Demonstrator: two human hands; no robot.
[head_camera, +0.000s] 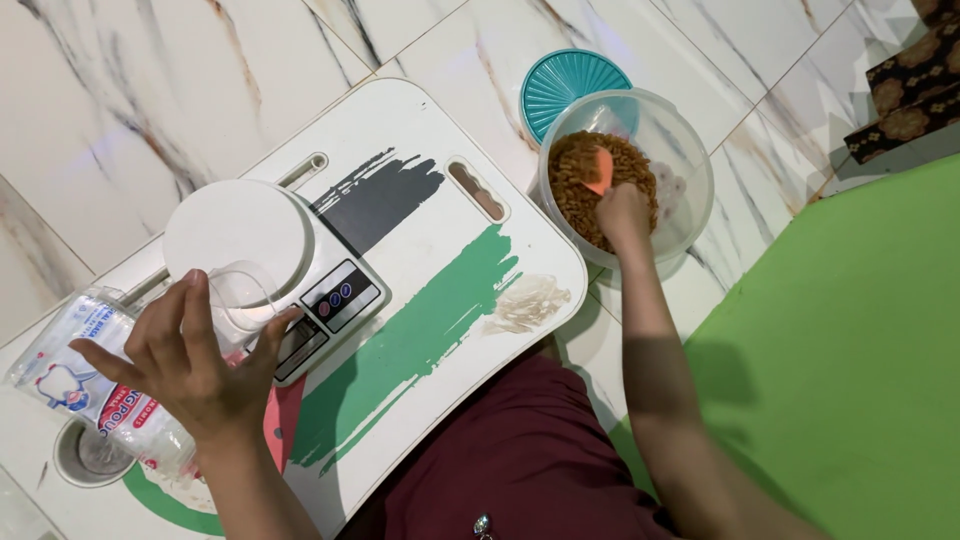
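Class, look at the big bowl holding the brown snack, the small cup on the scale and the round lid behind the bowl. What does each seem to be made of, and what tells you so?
Bowl: probably clear plastic, glossy; the floor tiles show through its wall.
Small cup: thin transparent plastic, it seems; the white scale shows through it.
Lid: likely opaque teal plastic, with moulded ribs fanning outward.
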